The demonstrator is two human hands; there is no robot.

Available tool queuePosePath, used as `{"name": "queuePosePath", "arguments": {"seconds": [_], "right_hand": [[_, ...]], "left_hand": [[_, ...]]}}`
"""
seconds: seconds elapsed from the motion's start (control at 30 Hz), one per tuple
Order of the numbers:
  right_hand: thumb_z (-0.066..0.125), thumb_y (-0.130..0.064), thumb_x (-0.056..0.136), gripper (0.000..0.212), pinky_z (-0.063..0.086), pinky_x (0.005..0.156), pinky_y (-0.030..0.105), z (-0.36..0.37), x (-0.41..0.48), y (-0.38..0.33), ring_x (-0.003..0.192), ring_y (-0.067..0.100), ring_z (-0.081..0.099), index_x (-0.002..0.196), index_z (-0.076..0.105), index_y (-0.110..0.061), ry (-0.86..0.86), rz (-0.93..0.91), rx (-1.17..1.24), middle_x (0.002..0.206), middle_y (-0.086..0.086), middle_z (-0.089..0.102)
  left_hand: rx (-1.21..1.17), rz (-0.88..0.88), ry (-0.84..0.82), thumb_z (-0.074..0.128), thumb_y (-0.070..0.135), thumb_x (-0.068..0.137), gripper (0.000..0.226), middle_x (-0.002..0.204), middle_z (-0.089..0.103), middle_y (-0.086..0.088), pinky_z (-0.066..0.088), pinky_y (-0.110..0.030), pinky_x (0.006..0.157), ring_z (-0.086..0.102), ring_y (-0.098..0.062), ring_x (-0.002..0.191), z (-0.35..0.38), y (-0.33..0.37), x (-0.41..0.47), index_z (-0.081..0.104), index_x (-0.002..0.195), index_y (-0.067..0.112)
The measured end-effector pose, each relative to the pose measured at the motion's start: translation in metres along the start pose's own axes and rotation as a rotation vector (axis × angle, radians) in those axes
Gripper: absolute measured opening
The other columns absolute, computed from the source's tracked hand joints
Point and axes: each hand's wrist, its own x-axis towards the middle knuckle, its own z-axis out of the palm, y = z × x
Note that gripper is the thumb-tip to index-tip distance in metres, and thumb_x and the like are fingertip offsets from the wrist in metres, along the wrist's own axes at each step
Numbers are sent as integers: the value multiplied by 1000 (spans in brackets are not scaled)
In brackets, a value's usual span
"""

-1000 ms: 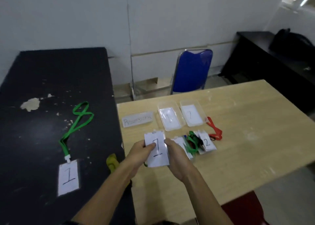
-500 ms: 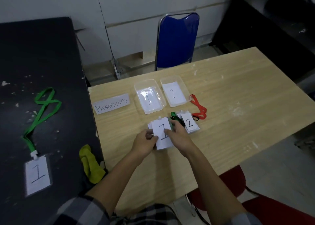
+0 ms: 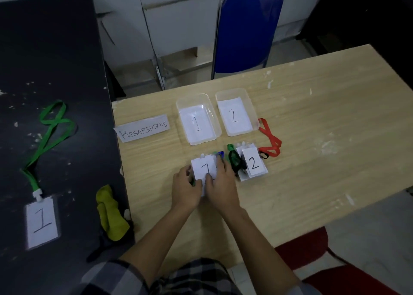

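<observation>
Hands meet low over the counter (image 3: 312,151): left hand (image 3: 185,189) and right hand (image 3: 222,187) both hold the card (image 3: 204,168) marked 1, fingers pinching its left and right edges. Whether it touches the wood I cannot tell. Its long axis runs away from the person, clip end far. Straight beyond that end, near but apart, sits tray 1 (image 3: 178,115), with tray 2 (image 3: 250,106) just to the right. A short forward carry should reach tray 1, and both hands are equally near.
</observation>
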Motion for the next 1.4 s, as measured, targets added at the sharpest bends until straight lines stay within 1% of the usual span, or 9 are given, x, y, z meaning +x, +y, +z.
{"name": "queuePosePath", "arguments": {"seconds": [0.2,0.4,0.53,0.63,0.87,0.97,1.1,1.2,1.4], "right_hand": [[53,-20,98,65,37,113,38,12,-3,-8,141,25,34,156,25,-13,-58,-2,144,157,9,30],[55,-21,99,63,37,111,34,9,-1,-6,139,23,37,155,27,-11,-92,-33,184,153,7,33],[53,-33,99,64,31,115,47,6,-2,-4,141,21,35,155,27,-14,-38,-57,41,156,4,34],[52,-37,99,61,22,116,45,5,-3,-2,143,18,31,153,32,-16,54,-61,-46,154,1,37],[54,-28,96,39,29,103,36,8,-14,-4,130,20,44,133,56,-15,261,-77,-112,137,2,51],[54,-27,95,31,27,97,33,12,-24,-18,123,17,47,123,61,-18,304,-113,-86,129,-1,55],[56,-23,94,23,29,91,33,32,-40,-47,114,15,51,116,63,-22,249,-198,-21,120,-6,58],[54,-20,94,23,36,91,38,55,-53,-73,109,16,54,114,63,-22,178,-271,-27,117,-6,60],[48,-25,92,23,38,88,38,115,-88,-133,102,12,54,108,64,-27,-7,-460,-67,109,-10,61]], "left_hand": [[-121,-43,28,62,12,91,48,128,63,3,52,-36,94,63,-17,111,1,-10,-3,53,138,20],[-160,-58,60,64,11,91,49,129,62,0,54,-45,94,61,-19,114,-5,-18,-3,50,138,18],[-142,-42,42,66,22,90,46,126,62,2,56,-46,92,62,-18,112,-6,-19,1,53,135,21],[-137,-36,33,67,30,90,44,123,64,2,57,-44,89,63,-17,107,-9,-18,5,55,132,22],[-138,-53,51,64,32,94,48,131,59,0,48,-28,81,60,-13,106,-21,-21,2,51,137,15],[-146,-49,85,61,33,96,43,129,56,7,44,-20,74,57,-9,102,-36,-24,-3,53,135,18],[-147,9,115,58,23,98,18,108,65,15,47,-17,75,60,-1,95,-69,-38,-11,67,113,25],[-171,18,138,58,19,98,16,95,71,16,50,-21,80,64,-2,91,-103,-56,-19,70,96,29],[-212,-37,260,57,17,98,17,95,72,12,51,-24,79,64,-4,91,-179,-114,-42,73,97,25]]}}
